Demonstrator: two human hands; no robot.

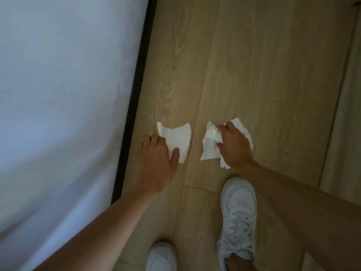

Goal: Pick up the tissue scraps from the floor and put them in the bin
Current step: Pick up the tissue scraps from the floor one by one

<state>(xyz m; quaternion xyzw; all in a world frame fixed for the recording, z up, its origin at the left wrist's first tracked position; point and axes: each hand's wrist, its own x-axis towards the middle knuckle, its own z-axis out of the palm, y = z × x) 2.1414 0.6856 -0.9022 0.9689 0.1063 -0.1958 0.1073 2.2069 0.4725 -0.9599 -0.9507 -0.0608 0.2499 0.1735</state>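
Note:
Two white tissue scraps lie on the light wooden floor [244, 65]. My left hand [156, 157] rests on the left tissue scrap [180, 136], with fingers and thumb pinching its near edge. The right tissue scrap [210, 145] is crumpled, and my right hand [234, 147] is closed around its bunched middle; part of it sticks out beyond the hand. No bin is in view.
A white wall [64, 90] with a black skirting strip [134, 100] runs along the left. My two white sneakers stand just behind the hands, the right shoe [237, 218] forward of the left shoe [161, 257]. A pale curtain edge [343, 122] hangs at right.

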